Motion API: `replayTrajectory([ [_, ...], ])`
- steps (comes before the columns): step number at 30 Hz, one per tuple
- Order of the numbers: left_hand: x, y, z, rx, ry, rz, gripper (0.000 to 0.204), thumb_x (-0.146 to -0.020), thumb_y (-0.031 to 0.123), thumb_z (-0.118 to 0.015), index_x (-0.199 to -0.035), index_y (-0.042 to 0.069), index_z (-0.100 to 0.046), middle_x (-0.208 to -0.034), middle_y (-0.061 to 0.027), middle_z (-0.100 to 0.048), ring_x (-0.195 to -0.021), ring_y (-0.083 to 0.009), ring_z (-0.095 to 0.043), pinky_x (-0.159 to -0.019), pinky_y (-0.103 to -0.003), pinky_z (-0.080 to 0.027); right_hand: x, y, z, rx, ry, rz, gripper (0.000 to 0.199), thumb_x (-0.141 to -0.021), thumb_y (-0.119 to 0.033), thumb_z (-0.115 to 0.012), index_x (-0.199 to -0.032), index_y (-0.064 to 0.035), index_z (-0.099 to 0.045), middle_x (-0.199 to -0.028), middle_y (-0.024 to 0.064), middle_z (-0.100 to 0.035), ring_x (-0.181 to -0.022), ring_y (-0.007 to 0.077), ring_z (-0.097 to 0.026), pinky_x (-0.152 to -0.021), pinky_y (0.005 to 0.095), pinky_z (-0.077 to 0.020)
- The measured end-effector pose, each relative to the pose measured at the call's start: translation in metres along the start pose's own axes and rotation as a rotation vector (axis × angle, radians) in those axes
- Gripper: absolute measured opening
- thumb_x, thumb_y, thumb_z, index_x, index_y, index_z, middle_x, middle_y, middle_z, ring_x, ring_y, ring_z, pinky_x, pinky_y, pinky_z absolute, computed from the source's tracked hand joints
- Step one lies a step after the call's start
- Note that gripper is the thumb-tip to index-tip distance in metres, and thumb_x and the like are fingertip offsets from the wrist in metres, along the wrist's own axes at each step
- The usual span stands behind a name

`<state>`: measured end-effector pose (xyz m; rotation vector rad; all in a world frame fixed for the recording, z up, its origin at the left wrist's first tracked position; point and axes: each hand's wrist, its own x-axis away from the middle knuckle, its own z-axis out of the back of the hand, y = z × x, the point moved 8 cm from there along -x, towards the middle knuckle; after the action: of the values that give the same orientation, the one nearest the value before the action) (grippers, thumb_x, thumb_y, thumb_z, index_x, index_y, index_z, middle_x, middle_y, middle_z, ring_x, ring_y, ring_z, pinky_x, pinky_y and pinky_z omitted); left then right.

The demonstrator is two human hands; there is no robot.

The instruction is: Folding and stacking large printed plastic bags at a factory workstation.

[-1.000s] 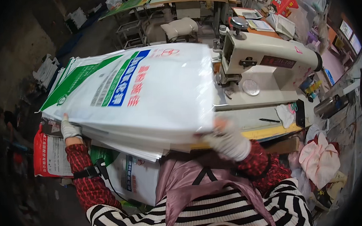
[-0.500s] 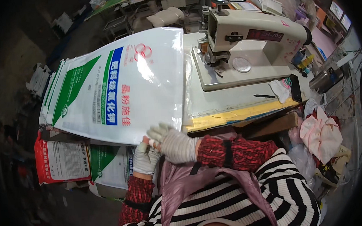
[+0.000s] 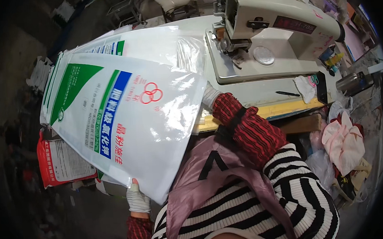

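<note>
Cluttered sewing tabletop (image 3: pixel 264 93) is carrying the machine (image 3: pixel 282 26) at one o'clock; left hand (image 3: pixel 137 197) is pinching the white printed sack (image 3: pixel 130 123) at its near corner, right hand (image 3: pixel 208 96) gripping underneath, grip hidden; keeping the sack flat is wise.

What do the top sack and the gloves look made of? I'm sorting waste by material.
Sack: probably plastic with a glossy film face; it shows bright glare and soft creases. Left hand glove: seemingly white knitted fabric, matte, ribbed at the cuff. Right hand glove: mostly hidden under the sack, looks the same.

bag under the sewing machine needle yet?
No. The white bag is held left of the sewing machine, gripped by the left hand.
</note>
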<state>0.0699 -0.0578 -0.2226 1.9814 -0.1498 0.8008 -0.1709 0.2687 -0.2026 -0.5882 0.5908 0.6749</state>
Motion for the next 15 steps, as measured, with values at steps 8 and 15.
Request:
replayTrajectory([
  [8, -0.014, -0.01, 0.017, -0.007, 0.033, -0.027, 0.05, -0.094, 0.033, -0.058, -0.133, 0.004, -0.044, -0.124, -0.0104, -0.056, -0.111, -0.0283, -0.056, -0.098, -0.046, -0.047, 0.055, 0.042, 0.051, -1.087, 0.11, -1.103, 0.016, -0.092, -0.013, -0.055, -0.095, -0.0029, -0.066, -0.093, 0.0055, -0.066, -0.083, 0.0124, -0.06, -0.071, 0.0264, -0.0515],
  [15, 0.025, -0.047, -0.01, 0.208, -0.184, 0.267, 0.061, -0.088, 0.029, -0.066, -0.136, 0.003, -0.039, -0.133, -0.0137, -0.052, -0.121, -0.0316, -0.052, -0.104, -0.049, -0.042, -0.01, 0.035, 0.088, -0.412, 0.092, -0.783, 0.029, -0.083, -0.019, -0.063, -0.103, 0.0031, -0.064, -0.092, 0.0145, -0.067, -0.086, 0.0206, -0.062, -0.08, 0.0331, -0.0497],
])
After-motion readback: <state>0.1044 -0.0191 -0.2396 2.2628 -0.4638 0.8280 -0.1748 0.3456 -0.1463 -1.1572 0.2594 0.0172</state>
